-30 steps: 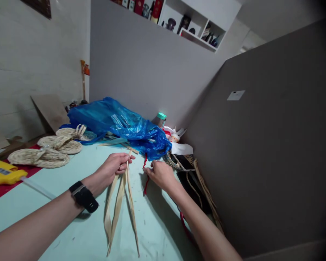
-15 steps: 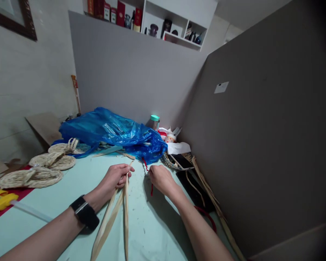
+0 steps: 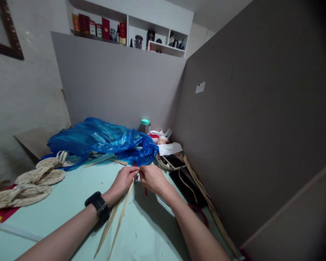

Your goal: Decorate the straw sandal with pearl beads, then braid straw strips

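My left hand (image 3: 124,179), with a black watch (image 3: 99,204) on its wrist, pinches the top ends of long tan straw strips (image 3: 116,221) that trail back over the pale green table (image 3: 57,210). My right hand (image 3: 151,178) meets it fingertip to fingertip, fingers closed on a thin red cord (image 3: 146,191) that hangs below the hand. Both hands hover just in front of a crumpled blue plastic bag (image 3: 100,139).
Woven straw pieces (image 3: 29,181) lie at the left. A teal-lidded jar (image 3: 145,126), cups, white paper and a phone (image 3: 174,160) crowd the back corner. More straw strips (image 3: 203,195) run along the grey partition (image 3: 247,119) on the right. Shelves hold boxes above.
My two hands have come together; the right hand brought the red cord up to the strip ends held by the left. The view has swung to the right.
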### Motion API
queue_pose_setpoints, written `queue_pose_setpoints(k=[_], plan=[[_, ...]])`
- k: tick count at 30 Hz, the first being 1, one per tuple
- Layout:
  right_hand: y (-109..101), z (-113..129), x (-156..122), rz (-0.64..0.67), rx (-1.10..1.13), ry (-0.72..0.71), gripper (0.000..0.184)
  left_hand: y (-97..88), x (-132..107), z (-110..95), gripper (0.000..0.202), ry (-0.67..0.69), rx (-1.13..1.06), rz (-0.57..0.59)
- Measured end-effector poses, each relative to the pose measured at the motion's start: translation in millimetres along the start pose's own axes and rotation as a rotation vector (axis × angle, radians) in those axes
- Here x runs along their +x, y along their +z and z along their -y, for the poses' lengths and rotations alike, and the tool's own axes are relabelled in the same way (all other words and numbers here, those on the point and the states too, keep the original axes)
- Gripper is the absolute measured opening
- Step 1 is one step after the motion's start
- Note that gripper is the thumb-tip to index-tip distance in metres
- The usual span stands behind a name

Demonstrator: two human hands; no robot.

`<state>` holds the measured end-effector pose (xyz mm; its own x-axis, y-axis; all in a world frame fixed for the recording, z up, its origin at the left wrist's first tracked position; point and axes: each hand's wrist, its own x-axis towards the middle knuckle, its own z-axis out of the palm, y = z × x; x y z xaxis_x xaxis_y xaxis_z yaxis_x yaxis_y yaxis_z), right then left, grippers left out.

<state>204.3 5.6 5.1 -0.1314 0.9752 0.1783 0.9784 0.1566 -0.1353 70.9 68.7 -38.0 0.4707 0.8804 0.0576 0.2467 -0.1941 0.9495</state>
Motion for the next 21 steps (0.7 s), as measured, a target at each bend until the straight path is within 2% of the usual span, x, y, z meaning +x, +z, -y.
queue_pose_setpoints(k=[5,11,17,21], plan=[[2,-4,4,-0.058,0.005,-0.019,0.023,-2.6,0,3,0.029,0.007,0.099,0.053],[11,-9,25,-0.153,0.073,0.001,0.024,-6.5,5,11,0.032,-0.138,-0.011,0.052],[22,-10,36,-0.115,0.096,0.051,0.026,-13.1,10,16,0.032,-0.251,-0.146,0.051],[23,2,28,-0.058,0.016,0.066,0.024,-10.6,9,21,0.034,-0.268,-0.191,-0.043]])
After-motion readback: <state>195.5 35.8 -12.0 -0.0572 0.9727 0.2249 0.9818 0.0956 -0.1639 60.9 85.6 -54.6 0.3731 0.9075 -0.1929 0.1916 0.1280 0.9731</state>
